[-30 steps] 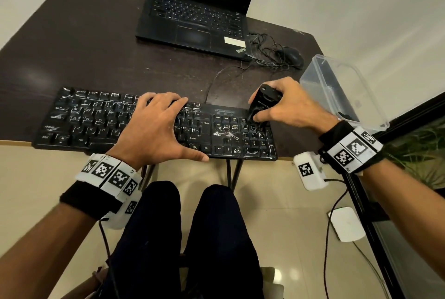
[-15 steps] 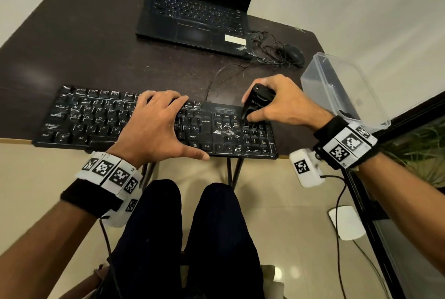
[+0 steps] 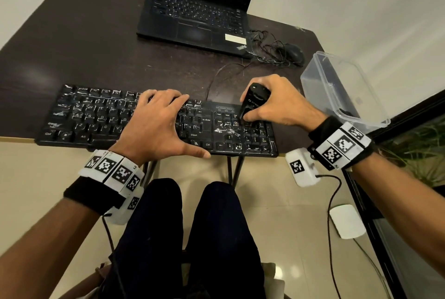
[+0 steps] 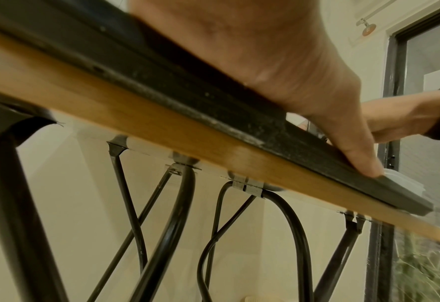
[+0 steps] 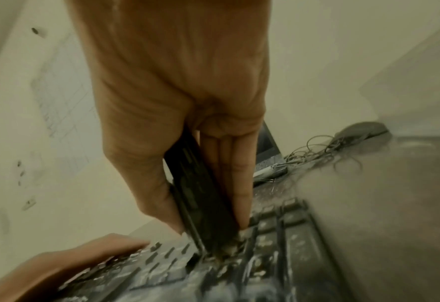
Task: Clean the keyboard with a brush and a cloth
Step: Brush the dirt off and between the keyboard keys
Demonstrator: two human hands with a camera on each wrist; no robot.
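Note:
A dusty black keyboard lies along the front edge of the dark table. My left hand rests flat on its middle keys with the fingers straight and the thumb stretched along the front rim. My right hand grips a black brush, held steeply with its bristle end down on the keys at the right, by the navigation block. In the right wrist view the brush sits between thumb and fingers, its tip in the dusty keys. A white dust patch lies beside it. No cloth is in view.
An open black laptop stands at the back of the table, with a mouse and tangled cable to its right. A clear plastic box sits at the table's right edge. A white device lies on the floor.
My right hand has moved the brush a little to the left across the right-hand keys. My left hand has stayed on the keyboard.

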